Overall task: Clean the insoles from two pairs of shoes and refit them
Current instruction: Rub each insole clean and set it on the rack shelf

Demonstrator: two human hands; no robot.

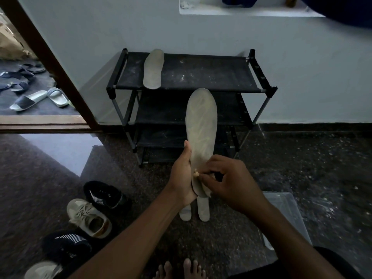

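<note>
The left hand (182,178) gripped the heel end of a grey insole (201,125), thumb along its left edge and fingers wrapped behind, holding it upright in front of the shoe rack (259,77) with the toe end pointing up. The right hand (227,182) had its fingers curled and pinched a small pale object (196,174) against the lower part of that insole; what the object was could not be told. Below the hands, on the floor in front of the rack, two more insoles (203,210) lay side by side, partly hidden by the left wrist. A fourth insole (153,69) lay on the rack's top shelf, near its left end. To the front left of the rack stood a black shoe (104,195), a beige sneaker (88,220), a second black shoe (66,246) and another pale shoe (43,269). A clear plastic container (285,218) sat to the rack's front right.
</note>
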